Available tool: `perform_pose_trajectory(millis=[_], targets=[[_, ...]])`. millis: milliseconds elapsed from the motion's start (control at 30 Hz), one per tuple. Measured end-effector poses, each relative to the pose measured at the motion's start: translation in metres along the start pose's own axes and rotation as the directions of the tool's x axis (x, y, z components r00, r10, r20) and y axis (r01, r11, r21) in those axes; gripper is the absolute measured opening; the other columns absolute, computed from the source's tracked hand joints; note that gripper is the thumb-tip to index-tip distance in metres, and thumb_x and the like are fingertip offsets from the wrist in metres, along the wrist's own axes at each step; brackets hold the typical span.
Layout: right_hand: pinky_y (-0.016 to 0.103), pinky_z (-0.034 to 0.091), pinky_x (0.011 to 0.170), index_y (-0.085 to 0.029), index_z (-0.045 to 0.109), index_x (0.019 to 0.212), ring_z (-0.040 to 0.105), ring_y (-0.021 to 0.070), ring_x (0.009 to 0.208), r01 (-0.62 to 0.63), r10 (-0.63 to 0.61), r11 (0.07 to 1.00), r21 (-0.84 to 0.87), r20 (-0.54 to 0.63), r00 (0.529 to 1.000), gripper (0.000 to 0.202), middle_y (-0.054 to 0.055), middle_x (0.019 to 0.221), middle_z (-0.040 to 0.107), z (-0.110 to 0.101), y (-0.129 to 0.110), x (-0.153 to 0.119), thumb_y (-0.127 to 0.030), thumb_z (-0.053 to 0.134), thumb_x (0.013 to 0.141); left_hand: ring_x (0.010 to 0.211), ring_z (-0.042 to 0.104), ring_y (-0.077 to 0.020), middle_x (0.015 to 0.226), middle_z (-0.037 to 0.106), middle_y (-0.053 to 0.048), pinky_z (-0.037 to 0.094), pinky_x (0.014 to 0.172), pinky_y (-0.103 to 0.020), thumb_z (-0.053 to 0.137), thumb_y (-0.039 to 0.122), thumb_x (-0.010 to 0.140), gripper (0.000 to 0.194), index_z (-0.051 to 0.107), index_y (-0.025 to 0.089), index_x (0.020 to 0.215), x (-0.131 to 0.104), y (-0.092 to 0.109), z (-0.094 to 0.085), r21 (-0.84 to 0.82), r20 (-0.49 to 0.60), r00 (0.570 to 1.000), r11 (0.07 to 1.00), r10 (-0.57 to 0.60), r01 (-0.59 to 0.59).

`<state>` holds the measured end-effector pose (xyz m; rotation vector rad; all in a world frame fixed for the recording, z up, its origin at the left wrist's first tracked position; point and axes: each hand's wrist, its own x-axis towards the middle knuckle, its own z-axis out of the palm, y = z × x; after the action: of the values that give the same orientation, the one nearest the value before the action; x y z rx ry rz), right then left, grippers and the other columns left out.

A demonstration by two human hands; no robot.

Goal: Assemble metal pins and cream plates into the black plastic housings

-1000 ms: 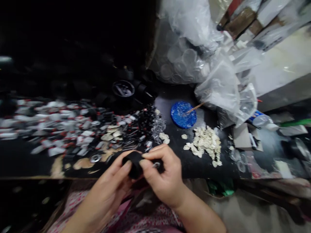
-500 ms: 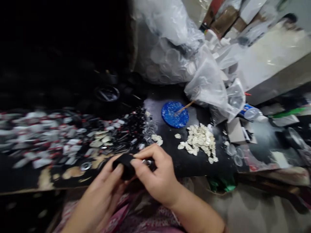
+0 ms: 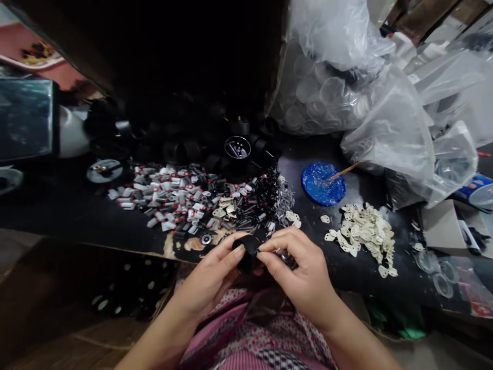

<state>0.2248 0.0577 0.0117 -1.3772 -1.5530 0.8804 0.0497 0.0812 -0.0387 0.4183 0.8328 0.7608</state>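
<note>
Above my lap, at the table's front edge, my left hand [image 3: 215, 272] is closed around a short black cylindrical part [image 3: 245, 253] with a hollow look. My right hand [image 3: 302, 267] is beside it, thumb and forefinger pinched at the part's right side. A shiny dark metal piece [image 3: 285, 257] sticks out within the curled fingers of that hand; its full shape is hidden. Whether the pinched fingertips hold another tiny piece I cannot tell. Just beyond the hands lie small metal springs [image 3: 248, 225] and a metal ring [image 3: 206, 239].
Behind the hands spreads a pile of grey-white and red small parts [image 3: 173, 195], with black pieces [image 3: 267, 192] beside it. Rightward are a blue lid with paste [image 3: 323, 184], a stick [image 3: 344, 171], cream flat tabs [image 3: 365, 231] and plastic bags [image 3: 396, 128]. A dark round cup [image 3: 238, 147] stands behind.
The view has swung left, so the table's things sit farther right and look sharper. Both hands remain at the black cylindrical part, with the shiny metal piece still in the right hand.
</note>
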Motion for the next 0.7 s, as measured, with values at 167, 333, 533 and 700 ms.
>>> perform_pose_trajectory(millis=[167,333,533,700], targets=[[0.034,0.038,0.076,-0.018,0.068,0.092,0.064,0.0153,0.081,0.237,-0.216,0.926,-0.293,0.103,0.971,0.006,0.001,0.088,0.071,-0.003,-0.003,0.002,-0.016,0.063,0.094,0.073,0.067,-0.0122,0.082,0.073,0.000,0.056,0.069,-0.017,0.088,0.034,0.072,0.022,0.080,0.023,0.089,0.000,0.000,0.003,-0.037,-0.047,0.998,0.999,0.034,-0.036],[0.034,0.036,0.075,-0.017,0.068,0.090,0.065,0.0147,0.082,0.248,-0.208,0.915,-0.319,0.155,0.966,0.008,0.001,0.089,0.072,-0.007,-0.004,0.007,-0.014,0.062,0.095,0.073,0.069,-0.0121,0.082,0.075,0.000,0.057,0.069,-0.017,0.089,0.034,0.070,0.024,0.080,0.022,0.089,0.000,-0.001,0.004,-0.030,-0.082,0.996,0.999,0.033,-0.036],[0.034,0.038,0.079,-0.019,0.068,0.089,0.065,0.0151,0.083,0.151,-0.128,0.968,-0.202,0.122,0.984,0.007,-0.001,0.086,0.072,-0.006,0.002,0.005,-0.016,0.065,0.094,0.075,0.071,-0.0130,0.085,0.077,0.000,0.059,0.070,-0.018,0.090,0.033,0.070,0.024,0.080,0.023,0.089,-0.001,-0.004,0.004,-0.029,-0.096,0.995,0.999,0.032,-0.035],[0.034,0.040,0.081,-0.021,0.068,0.090,0.064,0.0145,0.082,0.074,-0.040,0.980,-0.187,0.176,0.984,0.006,-0.002,0.087,0.072,-0.012,-0.003,0.005,-0.018,0.064,0.095,0.075,0.072,-0.0134,0.087,0.078,-0.001,0.060,0.071,-0.018,0.089,0.031,0.072,0.025,0.080,0.023,0.094,0.001,-0.005,0.003,-0.030,-0.092,0.995,0.999,0.039,-0.042]])
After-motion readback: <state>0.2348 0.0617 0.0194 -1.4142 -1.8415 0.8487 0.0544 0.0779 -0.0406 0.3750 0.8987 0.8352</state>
